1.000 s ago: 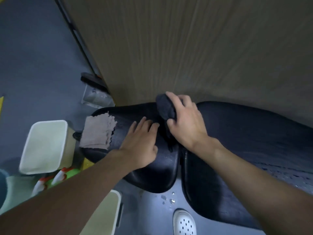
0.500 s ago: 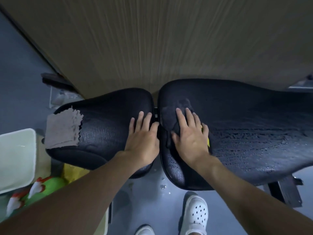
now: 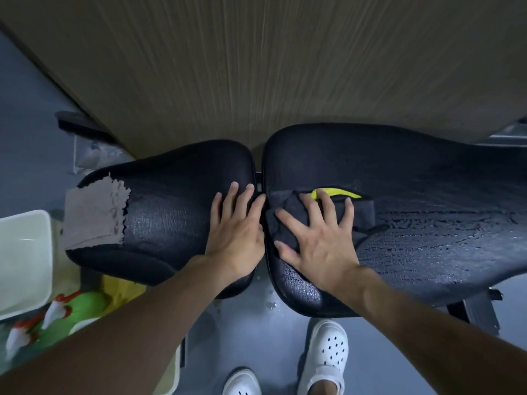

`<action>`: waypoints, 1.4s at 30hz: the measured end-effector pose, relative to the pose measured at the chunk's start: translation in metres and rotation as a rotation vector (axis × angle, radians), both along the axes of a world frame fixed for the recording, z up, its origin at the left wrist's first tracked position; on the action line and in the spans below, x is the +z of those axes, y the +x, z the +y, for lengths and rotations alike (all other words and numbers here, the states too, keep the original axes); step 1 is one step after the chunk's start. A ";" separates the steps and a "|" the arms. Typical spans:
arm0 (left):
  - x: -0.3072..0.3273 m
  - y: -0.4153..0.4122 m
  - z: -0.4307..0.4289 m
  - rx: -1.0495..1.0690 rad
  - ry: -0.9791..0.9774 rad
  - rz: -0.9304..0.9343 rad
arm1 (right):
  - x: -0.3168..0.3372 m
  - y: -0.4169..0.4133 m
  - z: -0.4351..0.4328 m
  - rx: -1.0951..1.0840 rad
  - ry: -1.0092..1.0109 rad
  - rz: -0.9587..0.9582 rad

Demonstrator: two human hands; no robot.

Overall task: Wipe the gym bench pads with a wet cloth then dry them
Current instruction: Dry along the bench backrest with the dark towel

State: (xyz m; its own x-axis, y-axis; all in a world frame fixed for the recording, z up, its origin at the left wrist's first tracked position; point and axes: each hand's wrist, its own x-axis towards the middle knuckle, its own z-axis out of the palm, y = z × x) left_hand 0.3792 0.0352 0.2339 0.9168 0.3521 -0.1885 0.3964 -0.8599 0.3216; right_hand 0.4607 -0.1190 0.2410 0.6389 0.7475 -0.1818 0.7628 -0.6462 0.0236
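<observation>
Two black bench pads lie side by side below me: the short seat pad (image 3: 171,201) on the left and the long back pad (image 3: 427,195) on the right, its surface streaked with water. My right hand (image 3: 316,238) presses flat with spread fingers on a dark wet cloth (image 3: 362,209) with a yellow edge, at the left end of the long pad. My left hand (image 3: 236,229) rests flat on the right end of the seat pad, holding nothing. A grey-brown dry cloth (image 3: 94,215) lies over the seat pad's left end.
A wood-grain wall (image 3: 256,67) stands right behind the bench. A pale plastic bin (image 3: 22,263) and a green and red toy (image 3: 57,315) sit on the grey floor at the left. Water drops lie under the pad gap. My white clogs (image 3: 328,357) stand below.
My right hand carried the dark cloth from the seat pad's back edge onto the long pad and spread it flat. The left hand stayed on the seat pad. The view swung right.
</observation>
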 end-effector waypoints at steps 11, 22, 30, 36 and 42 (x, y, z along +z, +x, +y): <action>-0.005 0.008 0.004 -0.002 0.006 0.081 | -0.012 0.105 0.091 -0.102 0.101 -0.061; -0.013 0.008 0.002 0.039 0.059 0.006 | -0.008 0.109 0.095 -0.034 0.128 -0.153; -0.024 0.003 -0.004 0.033 0.205 -0.094 | -0.005 0.092 0.058 0.171 0.141 -0.263; -0.031 -0.001 -0.004 0.048 0.144 -0.313 | -0.014 0.101 0.047 0.180 0.282 -0.063; -0.036 -0.015 -0.023 0.138 -0.139 -0.456 | -0.014 0.065 0.009 0.266 0.297 -0.052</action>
State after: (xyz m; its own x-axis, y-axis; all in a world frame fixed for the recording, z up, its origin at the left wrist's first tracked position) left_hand 0.3637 0.0124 0.1976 0.8632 0.4763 0.1672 0.2962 -0.7461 0.5964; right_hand 0.5259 -0.1101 0.2268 0.4183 0.9034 0.0943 0.9072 -0.4106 -0.0911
